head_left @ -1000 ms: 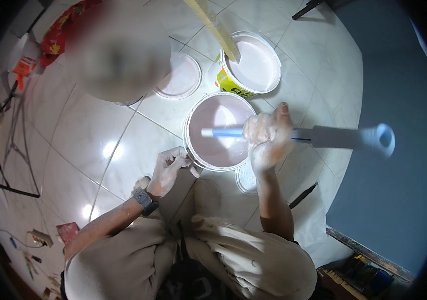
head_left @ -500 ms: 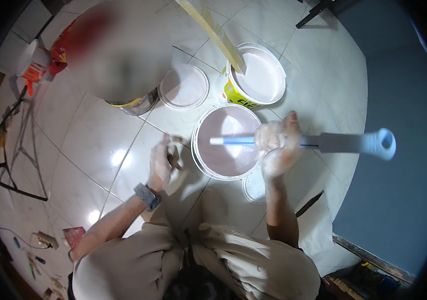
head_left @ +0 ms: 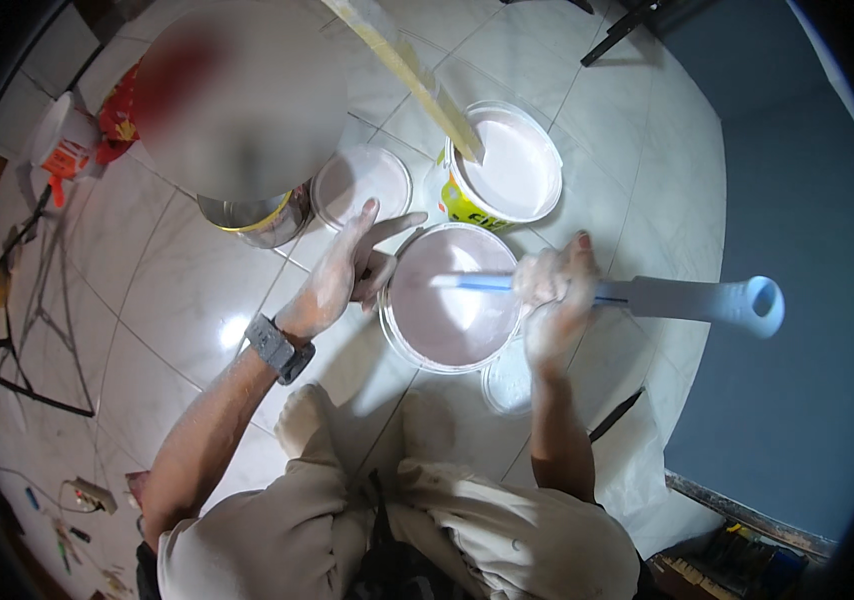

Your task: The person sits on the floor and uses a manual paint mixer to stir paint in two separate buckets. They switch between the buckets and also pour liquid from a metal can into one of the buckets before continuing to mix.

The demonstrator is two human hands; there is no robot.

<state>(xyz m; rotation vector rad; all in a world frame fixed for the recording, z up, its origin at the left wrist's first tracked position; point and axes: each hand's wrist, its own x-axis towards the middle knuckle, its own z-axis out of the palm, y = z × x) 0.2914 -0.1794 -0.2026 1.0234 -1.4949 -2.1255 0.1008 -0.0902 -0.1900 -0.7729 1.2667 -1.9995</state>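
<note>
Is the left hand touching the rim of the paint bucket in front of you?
Touching. In the head view the left hand lies against the near left rim of the paint bucket, thumb side at its edge, with no floor showing between them.

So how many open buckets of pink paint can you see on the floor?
2. One paint bucket sits between the left hand and right hand; a second bucket stands behind it, holding a wooden stick. The blurred patch may hide others.

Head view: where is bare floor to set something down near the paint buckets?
Bare tiles lie left of the left hand, below the metal can. Crowded: near bucket, far bucket, round lid, right hand.
</note>
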